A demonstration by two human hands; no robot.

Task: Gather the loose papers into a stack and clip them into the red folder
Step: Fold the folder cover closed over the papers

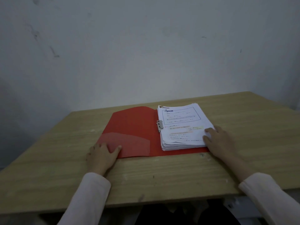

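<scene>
Red plastic, spread flat: the open red plastic folder (134,132) lies across the pale wood-grain surface (162,174), its left flap with a translucent pocket toward the near corner, its right flap carrying the thick stack of white printed papers (181,127). The stack sits squared against the spine, its left edge tucked at the small grey metal clip (159,125), which appears to lie down over the edge, though the blur leaves it unclear whether it bites the sheets. The left hand (102,154) rests with fingers straight and relaxed on the near-left corner of the folder, gripping nothing; I judge it pins the flap so the folder cannot slide or spring shut. The right hand (219,140) lies flat, fingers spread, on the near-right corner of the stack, pressing rather than grasping, probably to keep the sheets aligned against the spine while the clip takes them. Gathering looks complete, since no loose sheet shows on the surface; what remains, by my reading, is confirming the clip and closing the left flap over the papers
</scene>
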